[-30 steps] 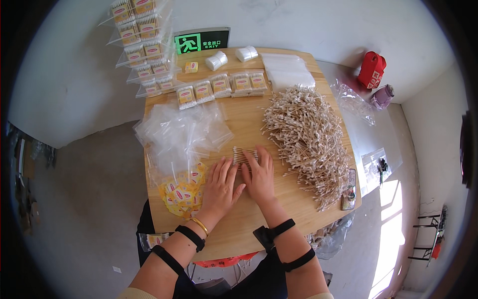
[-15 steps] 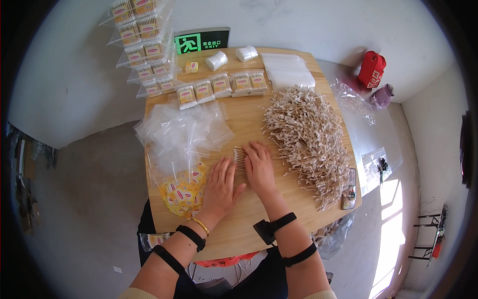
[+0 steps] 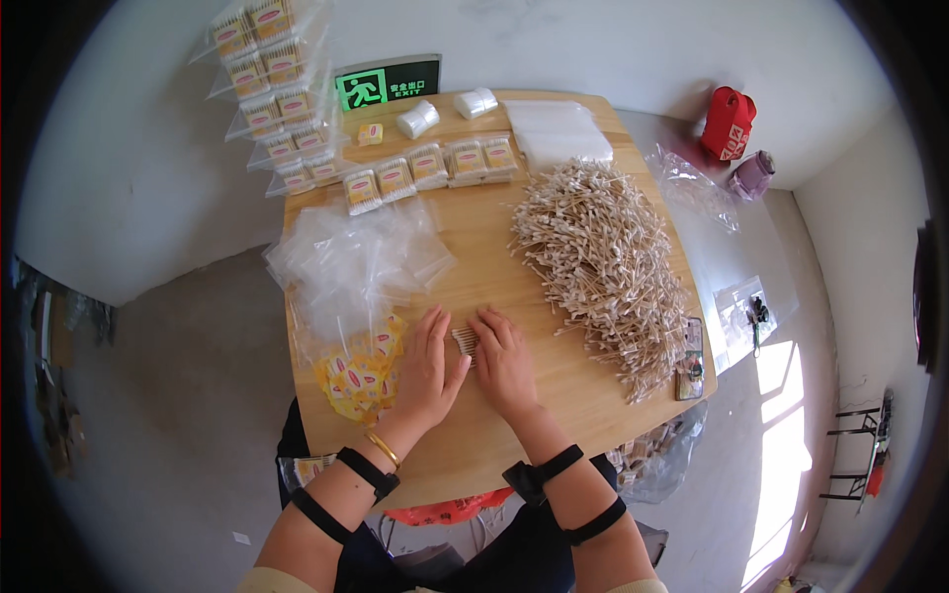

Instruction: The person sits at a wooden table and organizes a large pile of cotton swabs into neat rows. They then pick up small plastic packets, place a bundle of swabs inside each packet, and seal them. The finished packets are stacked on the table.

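Observation:
A small row of cotton swabs (image 3: pixel 464 342) lies side by side on the wooden table between my two hands. My left hand (image 3: pixel 427 374) rests at the row's left, fingers stretched forward and thumb pointing toward the swabs. On the other side my right hand (image 3: pixel 506 368) lies with its fingers extended, the inner ones touching the row's right edge and partly hiding it. Right of my hands is a big heap of loose cotton swabs (image 3: pixel 608 267). Yellow printed cards (image 3: pixel 361 381) are scattered beside my left hand, below a pile of clear plastic bags (image 3: pixel 356 252).
Filled swab packs (image 3: pixel 427 166) line the back of the table, with bagged packs (image 3: pixel 262 114) stacked at the back left. White rolls (image 3: pixel 418 120) and a stack of clear sheets (image 3: pixel 559 133) stand behind. A phone (image 3: pixel 690 358) lies at the right edge.
Both hands have come down nearer the table's front edge, with the row of swabs between them. My right hand has uncovered less of the table's middle and sits closer to me.

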The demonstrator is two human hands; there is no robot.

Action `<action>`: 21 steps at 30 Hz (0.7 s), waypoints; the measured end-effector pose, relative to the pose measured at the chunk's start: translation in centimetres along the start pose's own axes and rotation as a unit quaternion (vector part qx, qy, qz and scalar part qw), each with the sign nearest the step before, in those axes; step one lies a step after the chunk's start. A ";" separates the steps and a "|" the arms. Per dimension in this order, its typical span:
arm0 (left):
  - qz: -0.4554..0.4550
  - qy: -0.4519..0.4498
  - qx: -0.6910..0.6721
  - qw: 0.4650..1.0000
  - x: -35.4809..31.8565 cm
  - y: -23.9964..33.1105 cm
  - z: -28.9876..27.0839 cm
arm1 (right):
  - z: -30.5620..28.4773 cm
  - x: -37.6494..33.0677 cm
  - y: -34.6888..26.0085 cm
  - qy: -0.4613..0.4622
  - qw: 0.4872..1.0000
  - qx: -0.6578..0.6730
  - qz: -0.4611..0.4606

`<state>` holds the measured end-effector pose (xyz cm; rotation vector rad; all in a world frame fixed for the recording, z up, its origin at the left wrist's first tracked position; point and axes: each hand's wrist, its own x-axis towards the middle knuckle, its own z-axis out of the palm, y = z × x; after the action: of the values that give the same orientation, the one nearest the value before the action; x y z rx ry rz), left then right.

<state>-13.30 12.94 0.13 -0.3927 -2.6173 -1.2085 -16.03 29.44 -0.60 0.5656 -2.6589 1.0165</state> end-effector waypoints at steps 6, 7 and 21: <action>0.007 -0.086 0.086 0.993 -4.5 2.3 -1.0 | -0.4 -3.9 -2.0 -0.005 0.999 0.017 0.033; 0.004 -0.101 0.120 0.988 -5.3 2.5 -1.0 | -0.3 -4.5 -2.5 -0.004 0.999 0.014 0.042; 0.028 -0.204 0.251 0.946 -5.2 3.4 -1.1 | -3.5 -7.0 -1.3 0.032 0.991 0.092 0.089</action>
<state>-7.19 13.46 1.53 -0.6626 -3.0979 -0.4333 -8.93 32.79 0.27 0.3267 -2.6139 1.3160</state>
